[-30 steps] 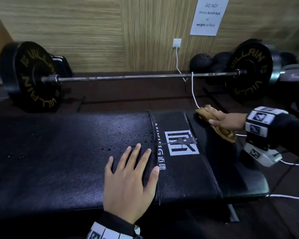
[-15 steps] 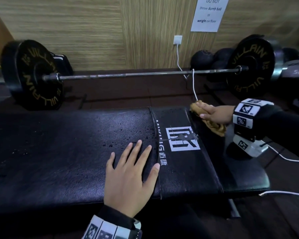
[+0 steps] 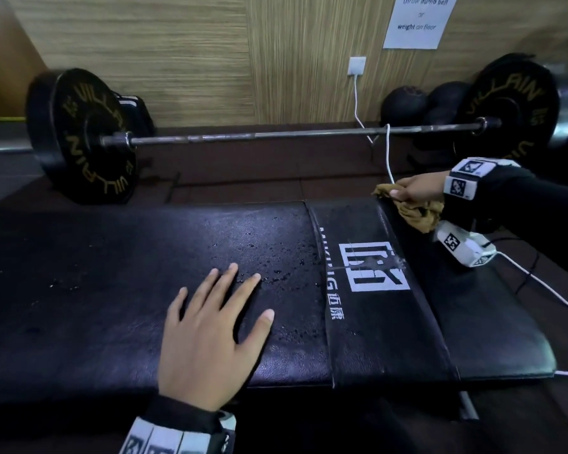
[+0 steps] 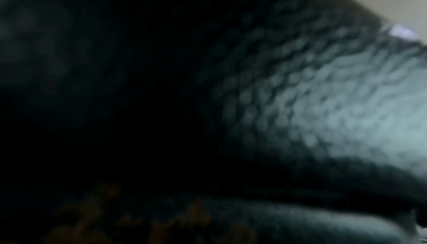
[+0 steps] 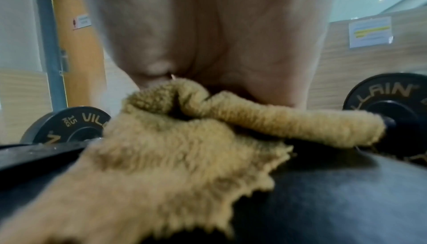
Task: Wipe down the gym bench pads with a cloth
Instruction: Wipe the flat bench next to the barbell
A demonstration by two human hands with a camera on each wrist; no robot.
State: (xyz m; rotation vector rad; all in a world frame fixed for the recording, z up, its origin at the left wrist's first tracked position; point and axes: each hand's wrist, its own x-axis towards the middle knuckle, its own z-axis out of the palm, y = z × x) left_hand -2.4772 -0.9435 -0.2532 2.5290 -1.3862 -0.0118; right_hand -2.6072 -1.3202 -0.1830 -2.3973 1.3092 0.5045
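Cloth (image 3: 413, 213) apparently gripped at pad's (image 3: 112, 290) far edge.

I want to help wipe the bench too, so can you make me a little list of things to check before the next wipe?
1. Cloth held in the right hand: ok.
2. Cloth touching the bench pad: ok, at the far edge.
3. Left hand flat on the pad, steadying: ok.
4. Water drops near the fingers not yet wiped: not ok.
5. White cable lies close to the cloth: not ok, mind it.
6. Cloth clean enough: cannot tell.
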